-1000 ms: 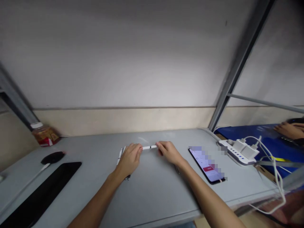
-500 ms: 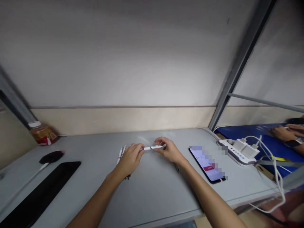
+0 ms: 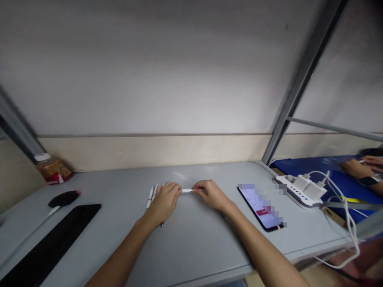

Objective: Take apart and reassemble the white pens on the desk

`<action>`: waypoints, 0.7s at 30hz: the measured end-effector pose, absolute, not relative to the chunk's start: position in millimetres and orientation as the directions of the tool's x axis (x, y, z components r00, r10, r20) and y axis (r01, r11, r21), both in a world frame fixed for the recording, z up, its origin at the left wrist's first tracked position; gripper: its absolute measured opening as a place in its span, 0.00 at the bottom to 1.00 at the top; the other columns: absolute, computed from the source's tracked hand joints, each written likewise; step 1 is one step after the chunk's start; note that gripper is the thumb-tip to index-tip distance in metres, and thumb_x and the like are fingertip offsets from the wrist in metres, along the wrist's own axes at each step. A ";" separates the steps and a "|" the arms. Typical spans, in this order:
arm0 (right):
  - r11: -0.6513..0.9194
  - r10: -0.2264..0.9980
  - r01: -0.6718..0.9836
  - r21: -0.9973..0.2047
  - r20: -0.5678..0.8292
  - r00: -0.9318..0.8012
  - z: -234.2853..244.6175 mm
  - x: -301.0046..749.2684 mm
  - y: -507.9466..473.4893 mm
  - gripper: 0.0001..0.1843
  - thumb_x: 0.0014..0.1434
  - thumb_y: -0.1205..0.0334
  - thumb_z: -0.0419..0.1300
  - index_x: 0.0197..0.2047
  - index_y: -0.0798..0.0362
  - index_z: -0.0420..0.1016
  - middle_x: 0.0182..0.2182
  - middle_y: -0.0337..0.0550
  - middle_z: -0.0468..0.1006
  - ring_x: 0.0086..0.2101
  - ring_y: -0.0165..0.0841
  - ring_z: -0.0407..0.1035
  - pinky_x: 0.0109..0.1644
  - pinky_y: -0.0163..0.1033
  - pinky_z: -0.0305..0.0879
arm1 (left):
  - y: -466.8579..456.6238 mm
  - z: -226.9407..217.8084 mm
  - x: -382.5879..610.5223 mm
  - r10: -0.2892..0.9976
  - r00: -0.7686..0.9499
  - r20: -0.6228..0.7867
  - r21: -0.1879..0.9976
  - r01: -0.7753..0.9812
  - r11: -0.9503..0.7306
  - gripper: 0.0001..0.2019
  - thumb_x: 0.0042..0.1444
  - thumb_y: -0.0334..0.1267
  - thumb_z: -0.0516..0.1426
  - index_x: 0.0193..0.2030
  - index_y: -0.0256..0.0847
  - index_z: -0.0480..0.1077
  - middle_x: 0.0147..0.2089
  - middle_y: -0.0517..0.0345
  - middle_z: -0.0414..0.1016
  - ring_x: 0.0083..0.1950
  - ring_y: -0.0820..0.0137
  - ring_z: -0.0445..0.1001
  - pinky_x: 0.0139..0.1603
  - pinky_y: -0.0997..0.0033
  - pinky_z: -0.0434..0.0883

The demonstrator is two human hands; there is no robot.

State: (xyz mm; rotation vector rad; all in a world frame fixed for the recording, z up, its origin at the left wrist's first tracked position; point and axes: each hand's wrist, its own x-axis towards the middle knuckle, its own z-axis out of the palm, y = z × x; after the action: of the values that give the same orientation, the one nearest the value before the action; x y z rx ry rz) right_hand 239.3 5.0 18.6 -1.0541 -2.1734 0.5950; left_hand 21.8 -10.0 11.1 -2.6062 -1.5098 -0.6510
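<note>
- The left hand point(image 3: 165, 199) has its thumb and fingers point(image 3: 178, 187) drawn together, grasping the left end of a white pen point(image 3: 186, 190); no gap shows between them.
- The right hand point(image 3: 210, 193) has its thumb and index finger pinched at the pen's right end, where a small dark tip shows; whether they also clasp a separate small part is too fine to tell.
- The white pen lies level between the 2 hands, above the middle of the grey table point(image 3: 191, 247); only its short middle stretch is visible, both ends being covered by fingers.
- More white pens point(image 3: 151, 197) lie side by side on the table, just left of the left hand, which hides much of them; their number cannot be counted.
- 1 dark pen tip point(image 3: 162, 225) pokes out below the left wrist.
- A small shiny object point(image 3: 225, 216) peeks out beside the right wrist, mostly hidden by the forearm, so what it is cannot be told.
- The phone point(image 3: 259, 209), right of the right forearm, has its screen partly blurred by square blocks.
- A flat black object point(image 3: 54, 243) is cut off at the lower left.
- At the right edge, another person's hands point(image 3: 356, 168) are partly cut off; what they hold is unclear.
</note>
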 end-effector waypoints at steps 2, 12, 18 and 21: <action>0.618 0.784 0.519 -0.590 0.418 -0.459 18.0 238.4 4.6 0.07 0.57 0.69 0.59 0.38 0.53 0.76 0.34 0.43 0.76 0.34 0.31 0.67 0.39 0.35 0.59 | -9.8 10.3 21.8 0.819 0.433 0.377 0.145 0.846 -0.514 0.17 0.68 0.41 0.40 0.35 0.42 0.65 0.36 0.58 0.72 0.41 0.65 0.67 0.42 0.65 0.57; 0.643 0.759 0.588 -0.491 0.513 -0.402 15.8 242.3 11.2 0.12 0.52 0.77 0.59 0.37 0.52 0.73 0.34 0.43 0.73 0.36 0.33 0.66 0.41 0.36 0.59 | -11.7 11.8 23.4 0.831 0.377 0.409 0.299 0.805 -0.513 0.15 0.67 0.42 0.43 0.47 0.47 0.70 0.42 0.57 0.76 0.44 0.65 0.70 0.48 0.61 0.59; 0.525 0.821 0.718 -0.457 0.494 -0.286 14.0 252.1 18.3 0.12 0.56 0.72 0.58 0.40 0.50 0.77 0.37 0.45 0.75 0.39 0.35 0.69 0.43 0.37 0.60 | -7.3 11.2 20.4 0.848 0.323 0.419 0.322 0.821 -0.472 0.16 0.66 0.41 0.44 0.52 0.52 0.70 0.44 0.58 0.76 0.46 0.65 0.70 0.51 0.60 0.60; 0.455 0.850 0.768 -0.451 0.477 -0.224 15.2 256.2 18.3 0.12 0.59 0.69 0.57 0.43 0.48 0.79 0.39 0.46 0.77 0.37 0.35 0.71 0.41 0.37 0.60 | -4.9 11.9 18.0 0.870 0.277 0.407 0.325 0.846 -0.422 0.15 0.66 0.41 0.44 0.50 0.50 0.70 0.45 0.58 0.77 0.47 0.64 0.70 0.49 0.61 0.60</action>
State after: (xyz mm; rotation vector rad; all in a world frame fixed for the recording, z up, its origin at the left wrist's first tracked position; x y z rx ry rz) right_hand 256.2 18.3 15.2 -1.3468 -2.0249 0.1539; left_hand 18.0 -4.9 11.9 -2.5456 -1.7123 -0.8592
